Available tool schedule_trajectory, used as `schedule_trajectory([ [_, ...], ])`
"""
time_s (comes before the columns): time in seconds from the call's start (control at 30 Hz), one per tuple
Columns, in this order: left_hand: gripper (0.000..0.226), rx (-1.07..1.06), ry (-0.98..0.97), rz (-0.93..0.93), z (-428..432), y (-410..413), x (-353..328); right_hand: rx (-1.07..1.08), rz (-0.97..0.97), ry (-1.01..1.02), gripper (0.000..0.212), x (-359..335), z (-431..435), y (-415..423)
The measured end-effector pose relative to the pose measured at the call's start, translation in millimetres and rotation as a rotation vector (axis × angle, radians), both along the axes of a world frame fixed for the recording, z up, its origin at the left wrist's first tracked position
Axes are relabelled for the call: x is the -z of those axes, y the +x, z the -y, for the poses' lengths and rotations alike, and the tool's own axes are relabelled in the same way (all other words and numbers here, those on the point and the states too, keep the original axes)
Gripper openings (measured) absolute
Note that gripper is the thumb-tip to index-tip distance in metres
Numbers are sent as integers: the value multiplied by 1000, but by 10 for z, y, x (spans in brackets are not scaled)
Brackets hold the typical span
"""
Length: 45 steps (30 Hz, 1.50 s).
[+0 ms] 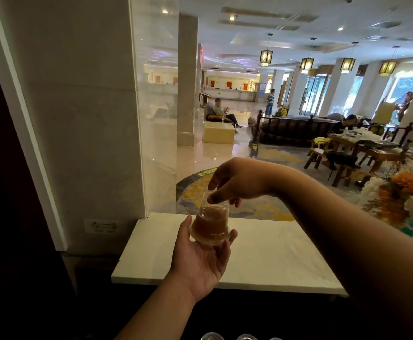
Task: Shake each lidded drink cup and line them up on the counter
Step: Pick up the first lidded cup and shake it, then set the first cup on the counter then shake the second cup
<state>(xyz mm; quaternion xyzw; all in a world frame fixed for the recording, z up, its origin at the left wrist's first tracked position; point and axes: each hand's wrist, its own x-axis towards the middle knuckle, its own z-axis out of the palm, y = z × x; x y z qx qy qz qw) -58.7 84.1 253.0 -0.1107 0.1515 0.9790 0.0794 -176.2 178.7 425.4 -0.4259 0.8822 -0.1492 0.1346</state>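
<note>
We hold a clear lidded cup (209,223) upside down in the air above the near left part of the white bench (261,253), touching nothing but our hands; the wide lidded end points down and the narrow base up, which we judge to be a stage of the shake, mixing the drink by tipping it over. Brown liquid fills the lower, lidded half and the upper half looks empty, so the lid seems to be sealing.

Our left hand (201,256) cups the lidded end from below, its grip curled round the rim with thumb on the left and fingers on the right, probably to guard the lid; our right hand (237,182) reaches down from above, its grip pinching the base between thumb and fingertips to steady it.

No other cup is plain on the bench, so the line-up appears not yet begun; a few clear rounded tops (244,336) show at the near edge, too cropped to tell what they are. A bunch of flowers (406,192) stands at the right.
</note>
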Motion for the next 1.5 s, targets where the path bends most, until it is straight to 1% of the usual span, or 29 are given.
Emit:
schedule_trajectory([
  [0.17,83,-8,-30,49,17,-10,-5,23,25,-26,43,14,-38,29],
  [0.23,79,-44,-134,89,78,-62,-44,31,47,-74,40,64,-149,30],
  [0.3,71,-124,-345,103,217,-147,-134,75,20,-182,40,234,-321,40],
  [0.33,66,-165,-496,101,301,-190,-211,121,-13,-260,42,386,-398,45],
  [0.37,59,-204,-689,93,382,-227,-307,179,-16,-358,44,577,-452,63],
  [0.4,55,-242,-915,79,452,-259,-403,243,39,-468,44,782,-475,92],
  [0.43,58,-268,-1159,50,513,-288,-492,306,142,-576,41,978,-469,125],
  [0.47,69,-279,-1399,8,553,-313,-579,359,276,-676,35,1153,-438,168],
  [0.5,84,-269,-1622,-32,576,-343,-662,391,439,-771,29,1306,-389,203],
  [0.53,96,-227,-1824,-66,581,-385,-739,414,621,-859,29,1430,-331,226],
  [0.6,103,-108,-2140,-124,576,-480,-862,500,1009,-1015,30,1593,-230,240],
  [0.63,103,-53,-2244,-141,584,-523,-902,549,1165,-1076,27,1641,-191,229],
  [0.67,102,-6,-2305,-156,598,-562,-931,578,1279,-1125,27,1677,-166,208],
  [0.73,99,51,-2352,-163,640,-635,-956,591,1404,-1189,32,1704,-124,164],
  [0.8,97,77,-2369,-160,685,-707,-929,606,1439,-1190,35,1711,-91,122],
  [0.9,96,106,-2379,-139,753,-822,-786,627,1424,-1143,33,1769,-7,30],
  [0.97,94,130,-2388,-126,821,-899,-622,678,1401,-1090,29,1865,93,-42],
  [1.03,91,150,-2387,-101,913,-977,-410,745,1372,-1031,31,2015,227,-107],
  [1.13,89,178,-2359,-54,1059,-1074,-16,798,1351,-963,29,2309,452,-163],
  [1.37,86,210,-2260,41,1379,-1178,841,839,1323,-869,25,2941,776,-199],
  [1.43,88,173,-2212,44,1408,-1193,959,821,1287,-840,27,3018,797,-191],
  [1.5,98,164,-2190,42,1423,-1193,1008,807,1249,-828,28,3031,771,-161],
])
